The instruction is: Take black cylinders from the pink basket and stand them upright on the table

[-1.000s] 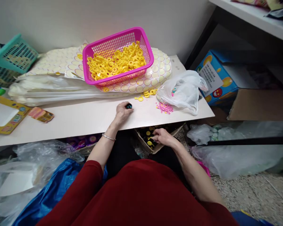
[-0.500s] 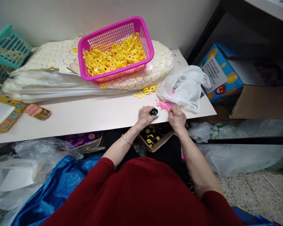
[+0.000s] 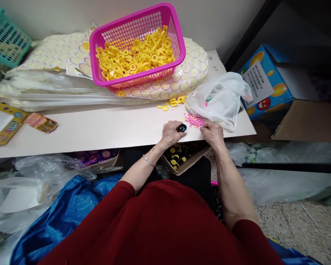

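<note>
My left hand (image 3: 171,133) is closed around a small black round container (image 3: 181,128), whose open top shows bits of blue inside. It is over the front edge of the white table (image 3: 132,129). Beside it, a little pile of pink pieces (image 3: 193,120) with a few yellow ones lies on the tabletop. My right hand (image 3: 213,133) rests at the right edge of that pile with its fingers pinched together. Whatever the fingertips may hold is too small to make out.
A pink basket (image 3: 138,79) of yellow ring-shaped pieces sits on wrapped sheets behind. Loose yellow pieces (image 3: 178,101) and a white plastic bag (image 3: 217,99) lie near the pile. Below the table edge is a carton (image 3: 193,162) of black and yellow pieces. A blue box (image 3: 267,82) stands right.
My right hand has shifted slightly right along the pile's edge, fingers still pinched. The left hand keeps its hold on the black container. The whole view has shifted a little.
</note>
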Action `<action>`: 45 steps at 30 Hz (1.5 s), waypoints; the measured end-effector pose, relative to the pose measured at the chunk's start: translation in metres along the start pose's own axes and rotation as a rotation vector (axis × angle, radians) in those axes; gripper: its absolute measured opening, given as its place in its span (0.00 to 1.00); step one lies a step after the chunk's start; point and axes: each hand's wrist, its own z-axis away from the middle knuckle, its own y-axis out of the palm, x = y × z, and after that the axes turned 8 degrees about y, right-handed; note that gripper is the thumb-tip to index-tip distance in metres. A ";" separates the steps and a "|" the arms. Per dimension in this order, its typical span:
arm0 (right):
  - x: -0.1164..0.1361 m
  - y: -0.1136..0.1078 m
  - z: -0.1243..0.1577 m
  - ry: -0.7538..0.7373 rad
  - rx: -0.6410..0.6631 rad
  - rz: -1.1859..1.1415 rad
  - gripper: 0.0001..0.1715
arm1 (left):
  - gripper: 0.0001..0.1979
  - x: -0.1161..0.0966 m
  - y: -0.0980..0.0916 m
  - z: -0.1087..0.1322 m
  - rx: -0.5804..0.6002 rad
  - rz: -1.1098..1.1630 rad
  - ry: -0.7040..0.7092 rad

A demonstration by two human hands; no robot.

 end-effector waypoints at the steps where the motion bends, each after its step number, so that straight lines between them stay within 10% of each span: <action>1: -0.003 0.001 -0.001 -0.022 -0.005 -0.030 0.12 | 0.18 -0.001 0.000 0.000 0.005 0.002 -0.002; 12: 0.011 0.019 0.023 -0.319 -0.224 -0.171 0.10 | 0.12 -0.001 0.002 0.002 0.013 0.001 0.028; 38: 0.069 -0.001 0.020 -0.718 0.131 0.251 0.15 | 0.07 -0.001 0.004 0.005 0.000 -0.005 0.049; 45: 0.050 -0.005 -0.004 -0.567 0.238 -0.205 0.08 | 0.12 -0.001 0.004 0.006 -0.015 0.013 0.072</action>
